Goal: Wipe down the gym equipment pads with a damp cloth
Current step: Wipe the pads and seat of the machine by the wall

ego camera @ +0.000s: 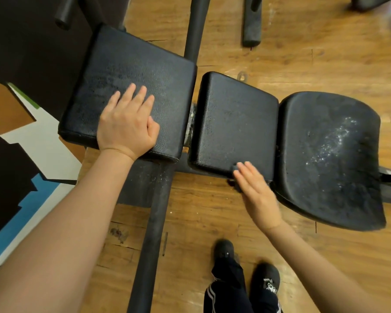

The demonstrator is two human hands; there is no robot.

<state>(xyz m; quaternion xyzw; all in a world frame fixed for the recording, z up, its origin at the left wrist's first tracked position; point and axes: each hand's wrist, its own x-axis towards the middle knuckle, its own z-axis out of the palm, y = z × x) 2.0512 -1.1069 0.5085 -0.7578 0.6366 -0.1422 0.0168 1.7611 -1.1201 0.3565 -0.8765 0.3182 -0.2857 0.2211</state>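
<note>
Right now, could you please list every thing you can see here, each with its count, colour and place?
pads: three, black, in a row on the bench; the right one has white specks
cloth: one, dark, at the middle pad's near edge, under the right hand
frame bars: several, black, under and behind the pads
floor: wood, brown
mat: one, white, blue, brown and black, at left
shoes: two, black, bottom centre
left hand: flat on the left pad
right hand: fingers straight on the cloth
</note>
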